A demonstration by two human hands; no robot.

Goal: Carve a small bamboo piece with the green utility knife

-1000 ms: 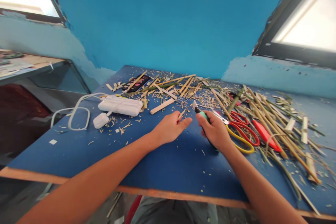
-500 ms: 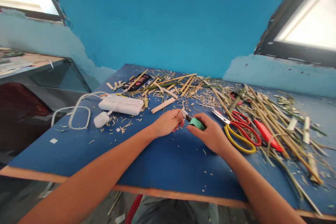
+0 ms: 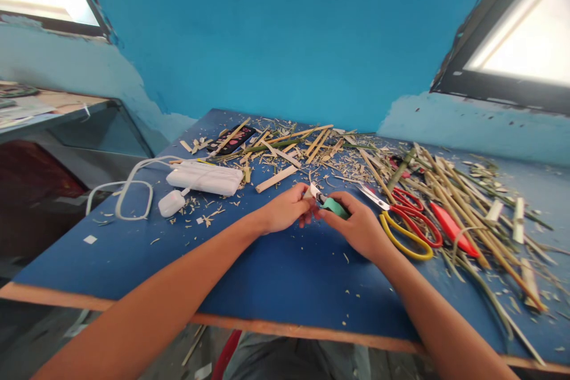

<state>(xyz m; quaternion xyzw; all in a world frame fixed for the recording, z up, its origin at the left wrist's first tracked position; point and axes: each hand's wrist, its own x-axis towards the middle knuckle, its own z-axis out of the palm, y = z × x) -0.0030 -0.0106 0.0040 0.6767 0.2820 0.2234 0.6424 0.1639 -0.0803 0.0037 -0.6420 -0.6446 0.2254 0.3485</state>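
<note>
My right hand (image 3: pixel 360 227) is closed around a green-handled utility knife (image 3: pixel 332 206), its blade pointing left toward my other hand. My left hand (image 3: pixel 285 212) is pinched on a small bamboo sliver (image 3: pixel 308 191) right at the blade tip. Both hands meet over the blue table (image 3: pixel 276 273), a little above its top. The sliver is mostly hidden by my fingers.
Red-and-yellow scissors (image 3: pixel 407 225) lie just right of my right hand, beside a red tool (image 3: pixel 452 228). Bamboo sticks (image 3: pixel 467 214) and shavings cover the right and far side. A white power strip (image 3: pixel 205 178) with its cable and a dark phone (image 3: pixel 231 141) lie at the left.
My right hand turned the knife from pointing away to pointing left and brought it up to my left hand. My left hand's fingers closed on the sliver at the blade.
</note>
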